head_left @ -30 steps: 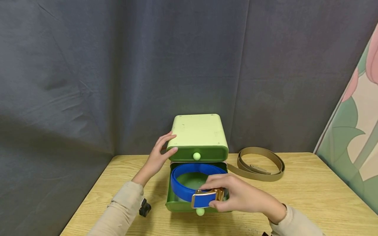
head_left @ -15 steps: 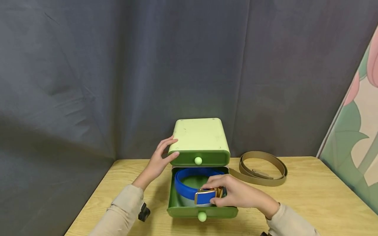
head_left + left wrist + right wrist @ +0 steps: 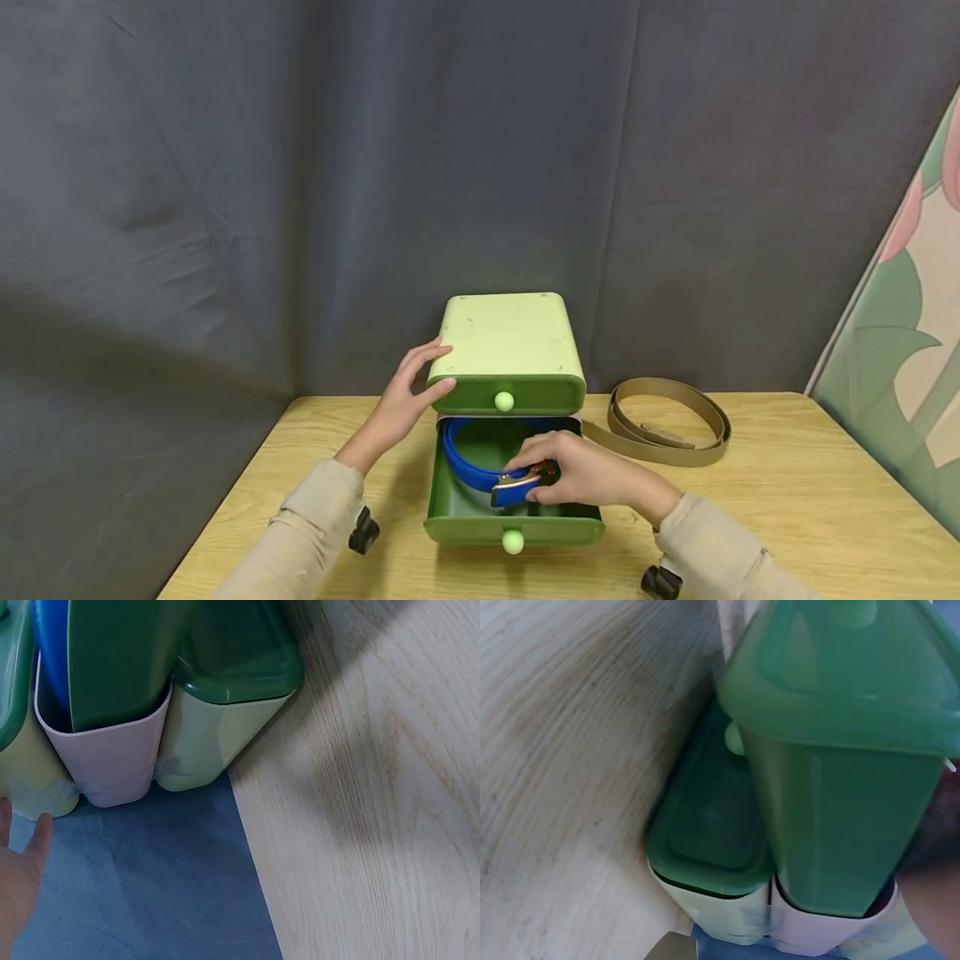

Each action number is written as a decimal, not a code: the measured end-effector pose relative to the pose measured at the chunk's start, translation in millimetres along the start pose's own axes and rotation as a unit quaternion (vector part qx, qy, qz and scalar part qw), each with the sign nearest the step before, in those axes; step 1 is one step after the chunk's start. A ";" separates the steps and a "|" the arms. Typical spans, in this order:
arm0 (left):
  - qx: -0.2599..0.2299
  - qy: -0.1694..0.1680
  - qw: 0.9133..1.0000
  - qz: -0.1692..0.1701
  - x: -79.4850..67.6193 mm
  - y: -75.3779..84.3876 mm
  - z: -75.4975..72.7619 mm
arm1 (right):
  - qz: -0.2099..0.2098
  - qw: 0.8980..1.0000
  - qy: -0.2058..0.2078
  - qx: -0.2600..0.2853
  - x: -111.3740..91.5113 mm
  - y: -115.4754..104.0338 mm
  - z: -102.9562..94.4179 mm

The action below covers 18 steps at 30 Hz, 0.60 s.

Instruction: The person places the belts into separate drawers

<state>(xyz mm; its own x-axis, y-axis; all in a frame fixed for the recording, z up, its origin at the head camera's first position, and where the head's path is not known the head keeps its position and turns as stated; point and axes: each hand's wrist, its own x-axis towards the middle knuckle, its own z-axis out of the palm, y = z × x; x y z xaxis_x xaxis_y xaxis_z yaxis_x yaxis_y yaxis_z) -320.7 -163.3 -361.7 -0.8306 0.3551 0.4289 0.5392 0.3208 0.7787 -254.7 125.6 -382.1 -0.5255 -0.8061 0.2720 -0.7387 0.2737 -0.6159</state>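
Note:
A coiled blue belt with a gold-edged buckle lies partly inside the pulled-out green drawer. Thumb and fingers of my right hand pinch the buckle end, low within the drawer behind its front. My left hand rests against the left side of the small drawer cabinet, fingers along the pale green top and thumb at the front edge. In the left wrist view, a strip of the blue belt shows beside the drawer's side wall.
A loosely coiled tan belt lies on the wooden table, right of the cabinet. The top drawer is closed. Below the extended one, another closed drawer shows in the right wrist view. A grey curtain hangs behind.
My right hand has lowered the blue belt further into the drawer; its buckle has gone from in front of the drawer's front to behind it and tilted. My left hand stays against the cabinet.

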 end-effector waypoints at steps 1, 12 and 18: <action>0.001 0.000 1.000 -0.002 0.7 0.5 0.0 | 0.002 1.000 -0.004 -0.003 0.8 1.0 0.3; 0.003 0.002 1.000 -0.003 3.0 2.5 -3.2 | 0.023 0.997 -0.024 -0.072 4.6 7.3 4.3; -0.002 -0.011 1.000 -0.012 3.1 1.9 -0.7 | 0.033 0.996 -0.032 -0.075 1.6 7.8 5.7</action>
<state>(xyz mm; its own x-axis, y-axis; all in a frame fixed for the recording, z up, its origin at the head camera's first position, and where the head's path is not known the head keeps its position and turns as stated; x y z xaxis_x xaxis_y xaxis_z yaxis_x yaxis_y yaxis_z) -322.3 -162.2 -358.5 -0.8398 0.3671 0.3999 0.5187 0.3251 0.7908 -258.8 123.5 -390.7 -0.5508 -0.8141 0.1839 -0.7604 0.3987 -0.5127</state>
